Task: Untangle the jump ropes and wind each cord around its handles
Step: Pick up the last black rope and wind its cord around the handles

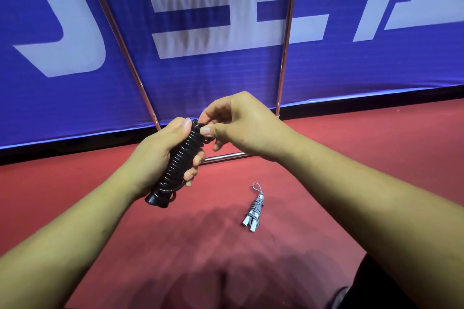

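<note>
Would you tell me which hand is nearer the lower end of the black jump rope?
Left. The left hand grips the black jump rope just above that end; the right hand pinches cord at its upper end.

Red floor (351, 158); blue banner (200, 78) with white characters behind; chrome rack frame (285, 52) standing before it.

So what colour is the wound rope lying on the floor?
Grey cord with whitish handles, best in the head view.

L hand (160, 155) grips wound black rope (175, 165), R hand (241, 128) pinches its top, grey rope (254, 208) on floor (351, 170)
</note>
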`<state>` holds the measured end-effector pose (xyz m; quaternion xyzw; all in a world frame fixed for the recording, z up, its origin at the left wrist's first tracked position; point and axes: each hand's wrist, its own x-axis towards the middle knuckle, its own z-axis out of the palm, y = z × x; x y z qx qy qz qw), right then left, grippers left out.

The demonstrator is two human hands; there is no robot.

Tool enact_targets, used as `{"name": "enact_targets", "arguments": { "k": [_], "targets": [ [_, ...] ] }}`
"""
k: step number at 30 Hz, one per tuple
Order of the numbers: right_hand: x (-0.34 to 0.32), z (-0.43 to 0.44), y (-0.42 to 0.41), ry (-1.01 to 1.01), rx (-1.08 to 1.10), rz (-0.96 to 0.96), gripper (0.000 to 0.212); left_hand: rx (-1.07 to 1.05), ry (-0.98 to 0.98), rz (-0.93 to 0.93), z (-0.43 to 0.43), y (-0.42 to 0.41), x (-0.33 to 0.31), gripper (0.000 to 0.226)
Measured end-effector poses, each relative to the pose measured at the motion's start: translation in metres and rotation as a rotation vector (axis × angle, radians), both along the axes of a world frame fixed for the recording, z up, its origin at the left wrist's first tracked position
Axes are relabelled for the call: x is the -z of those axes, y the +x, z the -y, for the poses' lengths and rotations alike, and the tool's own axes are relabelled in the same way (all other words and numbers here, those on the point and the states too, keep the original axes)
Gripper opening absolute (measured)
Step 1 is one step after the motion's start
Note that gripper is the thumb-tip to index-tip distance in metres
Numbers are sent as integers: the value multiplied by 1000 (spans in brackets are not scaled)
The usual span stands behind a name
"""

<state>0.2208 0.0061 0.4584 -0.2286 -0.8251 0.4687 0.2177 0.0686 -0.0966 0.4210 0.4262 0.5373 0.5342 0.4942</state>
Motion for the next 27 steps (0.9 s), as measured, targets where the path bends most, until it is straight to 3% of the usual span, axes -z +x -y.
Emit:
{"name": "enact_targets", "arguments": {
  "k": [9,18,27],
  "targets": [
    [7,8,-11,79,40,-65,5,20,28,36,1,-5,-5,31],
    [23,9,-15,-69,91,-180,8,14,2,8,-3,-2,-4,29],
    [30,13,-20,-44,254,-261,16,-30,38,10,-12,8,-8,24]
  ]
}}
